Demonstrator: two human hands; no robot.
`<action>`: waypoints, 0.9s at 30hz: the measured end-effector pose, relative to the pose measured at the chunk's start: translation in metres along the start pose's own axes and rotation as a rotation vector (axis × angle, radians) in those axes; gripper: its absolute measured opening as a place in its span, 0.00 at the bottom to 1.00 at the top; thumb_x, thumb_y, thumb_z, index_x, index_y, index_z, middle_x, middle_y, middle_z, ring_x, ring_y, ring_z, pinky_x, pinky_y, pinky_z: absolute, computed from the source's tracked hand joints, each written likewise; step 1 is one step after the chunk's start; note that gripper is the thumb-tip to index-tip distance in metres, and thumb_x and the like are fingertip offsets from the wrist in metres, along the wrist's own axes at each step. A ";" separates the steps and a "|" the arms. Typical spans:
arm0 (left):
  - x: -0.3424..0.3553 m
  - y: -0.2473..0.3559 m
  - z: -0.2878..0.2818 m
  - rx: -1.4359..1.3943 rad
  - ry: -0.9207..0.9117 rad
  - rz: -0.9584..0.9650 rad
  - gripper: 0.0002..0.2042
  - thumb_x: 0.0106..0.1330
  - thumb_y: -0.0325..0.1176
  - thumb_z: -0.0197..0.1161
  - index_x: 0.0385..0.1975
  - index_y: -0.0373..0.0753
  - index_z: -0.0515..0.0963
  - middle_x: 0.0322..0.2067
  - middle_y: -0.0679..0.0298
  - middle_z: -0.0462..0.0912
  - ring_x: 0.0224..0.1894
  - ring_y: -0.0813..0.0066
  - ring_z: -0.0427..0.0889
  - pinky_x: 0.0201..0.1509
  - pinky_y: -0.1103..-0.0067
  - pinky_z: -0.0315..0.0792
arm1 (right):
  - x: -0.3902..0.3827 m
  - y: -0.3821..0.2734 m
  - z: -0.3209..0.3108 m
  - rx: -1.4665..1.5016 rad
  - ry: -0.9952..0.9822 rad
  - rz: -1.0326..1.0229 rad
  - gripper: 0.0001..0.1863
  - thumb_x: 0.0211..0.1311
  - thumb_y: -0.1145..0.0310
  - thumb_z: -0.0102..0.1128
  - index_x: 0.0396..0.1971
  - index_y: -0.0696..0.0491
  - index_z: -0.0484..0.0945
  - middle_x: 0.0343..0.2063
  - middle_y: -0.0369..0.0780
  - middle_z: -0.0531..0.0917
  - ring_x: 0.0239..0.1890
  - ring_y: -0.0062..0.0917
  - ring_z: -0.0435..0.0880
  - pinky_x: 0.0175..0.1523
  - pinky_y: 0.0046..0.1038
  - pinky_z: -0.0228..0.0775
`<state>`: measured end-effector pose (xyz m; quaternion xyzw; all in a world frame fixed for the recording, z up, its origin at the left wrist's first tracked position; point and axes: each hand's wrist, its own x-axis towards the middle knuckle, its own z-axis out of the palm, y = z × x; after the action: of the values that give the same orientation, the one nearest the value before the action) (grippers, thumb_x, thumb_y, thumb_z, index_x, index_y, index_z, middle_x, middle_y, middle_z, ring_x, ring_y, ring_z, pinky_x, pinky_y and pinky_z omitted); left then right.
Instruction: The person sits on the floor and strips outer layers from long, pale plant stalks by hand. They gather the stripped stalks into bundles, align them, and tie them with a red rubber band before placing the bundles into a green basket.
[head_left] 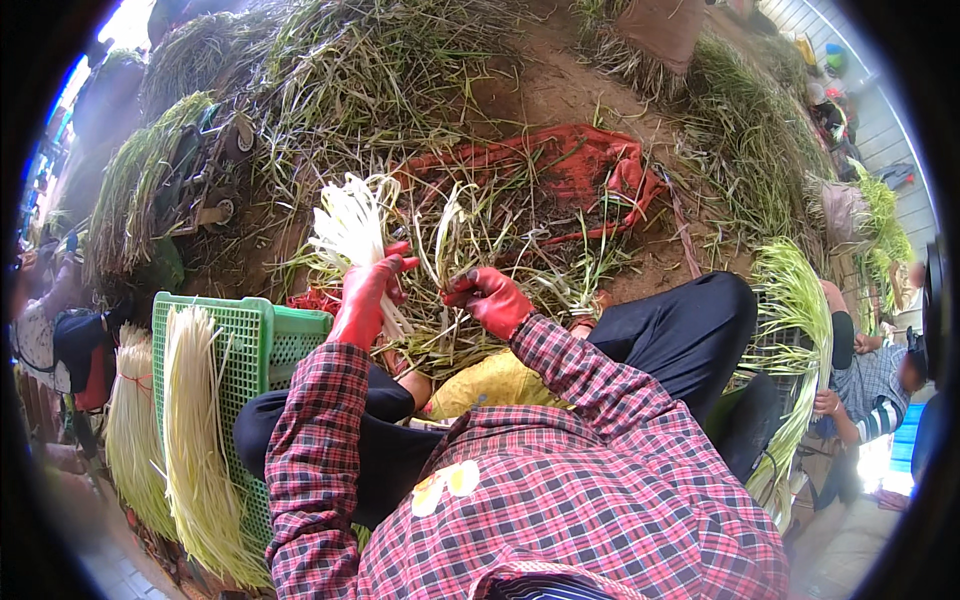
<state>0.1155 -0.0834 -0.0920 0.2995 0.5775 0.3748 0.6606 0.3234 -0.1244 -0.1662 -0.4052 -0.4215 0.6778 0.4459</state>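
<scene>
My left hand (368, 300), in a red glove, is closed round a bunch of pale blanched chives (352, 222), their white ends fanned out at the top. A little to the right, my right hand (500, 303), also red-gloved, has its fingers pinched together at a few thin, withered chive stalks (447, 232). Its fingertips partly hide what lies between them. Beneath both hands is a loose litter of dry leaves and stems (440, 345). A yellow sack (495, 385) lies between my bent legs.
Left of me stands a green plastic crate (256, 350), with long pale chive bundles (200, 440) against it. A red sack (590, 175) lies ahead, before big heaps of green leaves (350, 70). Right, a person (870, 385) sits by light green chives (800, 320). A wheeled cart (215, 185) stands far left.
</scene>
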 end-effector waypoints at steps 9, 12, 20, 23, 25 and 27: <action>0.010 -0.024 0.014 0.140 -0.012 -0.053 0.10 0.68 0.39 0.61 0.35 0.39 0.81 0.16 0.70 0.74 0.15 0.79 0.70 0.20 0.81 0.65 | 0.000 -0.009 -0.004 -0.394 -0.200 0.057 0.11 0.61 0.77 0.59 0.44 0.57 0.79 0.37 0.38 0.83 0.42 0.25 0.82 0.50 0.27 0.75; 0.011 -0.029 0.015 0.109 -0.017 -0.021 0.09 0.68 0.36 0.60 0.38 0.38 0.82 0.16 0.69 0.75 0.15 0.80 0.72 0.19 0.81 0.66 | 0.006 -0.012 0.007 -0.025 -0.240 0.331 0.28 0.65 0.52 0.63 0.56 0.58 0.73 0.42 0.39 0.83 0.39 0.23 0.83 0.46 0.23 0.74; -0.001 -0.018 0.021 -0.107 -0.043 0.102 0.13 0.67 0.36 0.62 0.45 0.36 0.82 0.22 0.71 0.79 0.18 0.85 0.71 0.21 0.84 0.72 | 0.015 -0.018 0.051 0.321 0.138 0.328 0.19 0.66 0.50 0.59 0.41 0.52 0.82 0.34 0.35 0.86 0.33 0.20 0.84 0.39 0.25 0.75; -0.005 -0.013 0.020 -0.019 -0.009 0.219 0.14 0.68 0.37 0.59 0.44 0.34 0.83 0.24 0.69 0.81 0.17 0.84 0.71 0.24 0.82 0.76 | 0.016 -0.020 0.045 0.035 0.288 0.278 0.19 0.65 0.52 0.61 0.41 0.53 0.81 0.31 0.35 0.85 0.28 0.20 0.80 0.34 0.25 0.71; -0.005 -0.011 0.018 0.001 0.003 0.173 0.15 0.66 0.39 0.62 0.44 0.33 0.83 0.26 0.67 0.82 0.19 0.82 0.75 0.25 0.82 0.77 | 0.018 -0.022 0.040 0.175 0.230 0.271 0.19 0.65 0.52 0.62 0.41 0.54 0.81 0.30 0.35 0.84 0.28 0.19 0.79 0.33 0.25 0.70; -0.003 -0.010 0.016 -0.015 -0.036 0.165 0.15 0.66 0.39 0.61 0.44 0.33 0.82 0.27 0.65 0.83 0.21 0.80 0.77 0.25 0.81 0.77 | 0.022 -0.023 0.039 0.089 0.160 0.290 0.19 0.63 0.54 0.64 0.41 0.55 0.81 0.32 0.35 0.85 0.30 0.18 0.80 0.35 0.23 0.71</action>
<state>0.1329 -0.0910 -0.0960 0.3478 0.5357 0.4270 0.6400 0.2869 -0.1062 -0.1361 -0.4942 -0.2915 0.7184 0.3932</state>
